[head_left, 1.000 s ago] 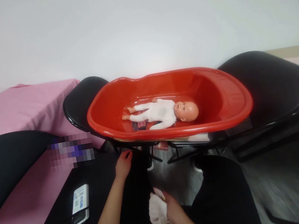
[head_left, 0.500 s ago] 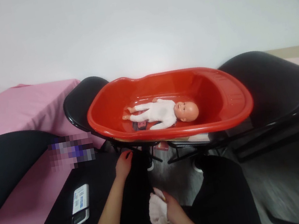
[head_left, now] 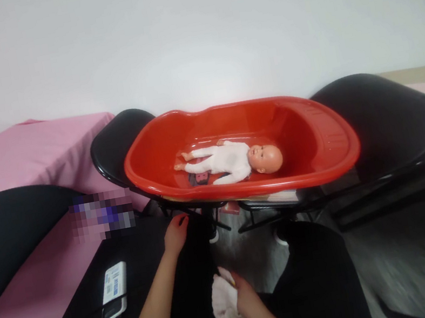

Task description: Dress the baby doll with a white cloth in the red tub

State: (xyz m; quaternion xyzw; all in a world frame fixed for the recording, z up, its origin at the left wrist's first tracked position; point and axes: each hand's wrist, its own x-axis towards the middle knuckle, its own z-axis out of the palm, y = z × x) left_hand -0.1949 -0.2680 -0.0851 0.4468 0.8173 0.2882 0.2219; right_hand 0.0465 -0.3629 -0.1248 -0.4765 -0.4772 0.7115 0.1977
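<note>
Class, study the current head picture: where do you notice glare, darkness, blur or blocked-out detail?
Head view: a soft bright glow on the wall behind the red tub, glossy highlights along the tub's rim; head view, upper right: a dark corner; head view, left: a pixelated patch hides detail; head view, lower right: the floor looks smeared.

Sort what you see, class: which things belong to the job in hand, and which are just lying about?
Job in hand, most likely:
- crumpled off-white cloth with yellow patches, held in the right hand
- glossy red oval tub
- white-bodied baby doll, lying in the tub

Lying about, seemingly:
- rectangular white object with blue lettering
- pink cloth cover
</note>
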